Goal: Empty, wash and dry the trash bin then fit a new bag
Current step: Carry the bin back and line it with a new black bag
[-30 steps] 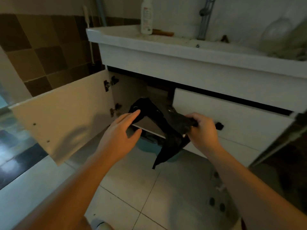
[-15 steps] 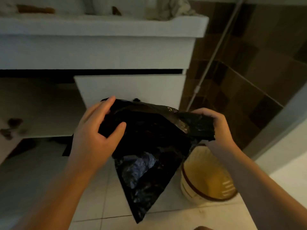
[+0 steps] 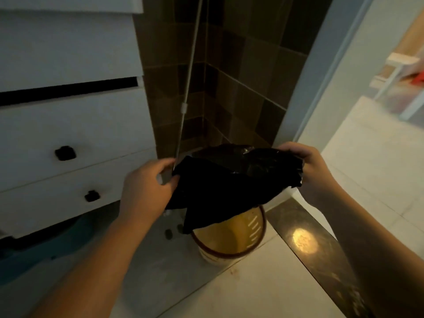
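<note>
A black plastic bag (image 3: 231, 182) hangs between my two hands, right above the trash bin. The yellow trash bin (image 3: 231, 239) with a brown rim stands upright on the floor tiles, its mouth open and its inside bare; the bag's lower corner covers part of the rim. My left hand (image 3: 146, 191) grips the bag's left edge with curled fingers. My right hand (image 3: 305, 166) pinches the bag's right edge, thumb on top.
A white cabinet with drawers (image 3: 68, 134) and black knobs fills the left. A thin pole (image 3: 185, 104) leans in the brown-tiled corner behind the bin. A dark threshold strip (image 3: 305, 239) runs beside the bin. A blue basin (image 3: 46, 244) sits under the cabinet.
The view has swung right from the open cupboard to the bin. Both hands carried the black bag over the bin and stretched it wider.
</note>
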